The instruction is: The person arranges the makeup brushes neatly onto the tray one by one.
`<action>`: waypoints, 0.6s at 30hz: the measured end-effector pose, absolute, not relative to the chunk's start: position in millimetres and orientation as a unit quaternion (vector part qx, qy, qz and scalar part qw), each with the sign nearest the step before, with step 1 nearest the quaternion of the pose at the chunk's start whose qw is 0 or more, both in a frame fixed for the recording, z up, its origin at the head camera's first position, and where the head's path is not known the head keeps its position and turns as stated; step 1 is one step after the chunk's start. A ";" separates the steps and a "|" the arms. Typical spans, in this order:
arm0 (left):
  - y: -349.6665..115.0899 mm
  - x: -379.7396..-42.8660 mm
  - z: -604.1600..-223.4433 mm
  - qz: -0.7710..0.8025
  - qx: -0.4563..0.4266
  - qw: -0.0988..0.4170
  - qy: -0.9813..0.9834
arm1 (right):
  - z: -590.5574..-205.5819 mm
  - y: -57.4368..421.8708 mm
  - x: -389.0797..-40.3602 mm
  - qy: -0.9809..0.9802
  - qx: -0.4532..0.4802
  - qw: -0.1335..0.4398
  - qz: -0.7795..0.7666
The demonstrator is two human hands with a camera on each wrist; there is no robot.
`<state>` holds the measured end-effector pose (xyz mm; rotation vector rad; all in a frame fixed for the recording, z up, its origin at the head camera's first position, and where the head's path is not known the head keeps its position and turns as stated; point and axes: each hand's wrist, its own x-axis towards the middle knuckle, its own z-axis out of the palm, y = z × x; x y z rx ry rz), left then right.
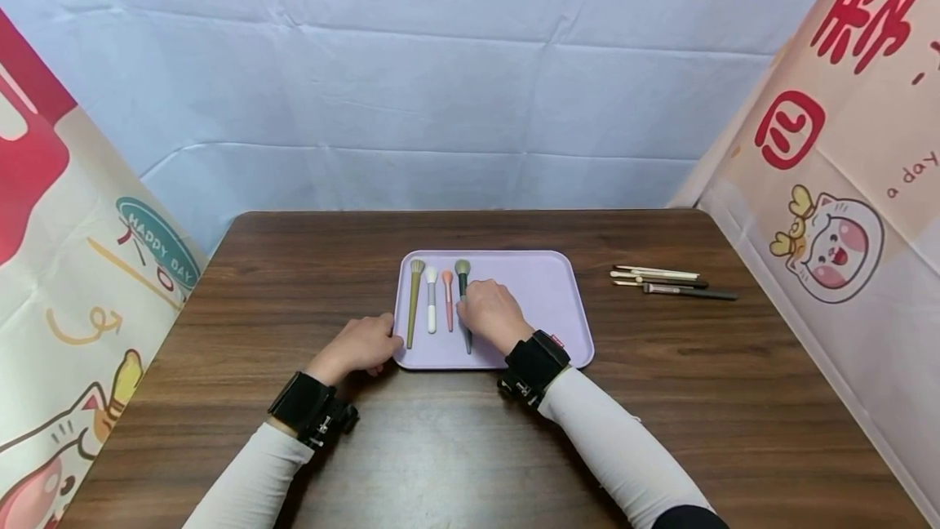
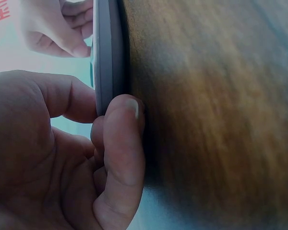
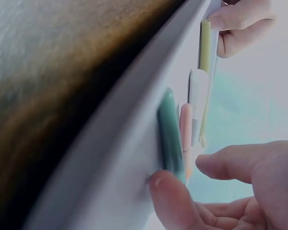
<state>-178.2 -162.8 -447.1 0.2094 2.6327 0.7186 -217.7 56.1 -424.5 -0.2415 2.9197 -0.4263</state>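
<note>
One lilac tray (image 1: 539, 280) lies on the desk (image 1: 470, 455) near the centre of the head view, and four brushes are in it, side by side in its left half. From left to right they are one olive brush (image 1: 412, 308), one white-handled brush (image 1: 432, 313), one pink brush (image 1: 449, 304) and one dark green brush (image 1: 462, 269). Outside the tray, at the right of the frame, a pile of slim brushes (image 1: 693, 292) lies on the desk; they overlap, so I cannot give a sure count.

Two hands are at the tray. The left hand (image 1: 363, 344), left of centre, grips the tray's left rim between its fingers. The right hand (image 1: 495, 313) is over the tray at the dark green brush; in the right wrist view one fingertip is at that brush's side, while the thumb and finger stand apart. Three hanging sheets surround the desk: one pale blue sheet (image 1: 411, 88) across the top, one printed sheet (image 1: 81, 268) at left and another printed sheet (image 1: 874, 153) at right.
</note>
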 end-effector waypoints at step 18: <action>-162.4 -179.2 -447.4 0.244 0.083 0.197 0.946 | -413.4 85.7 -214.9 0.991 -0.102 0.045 -0.074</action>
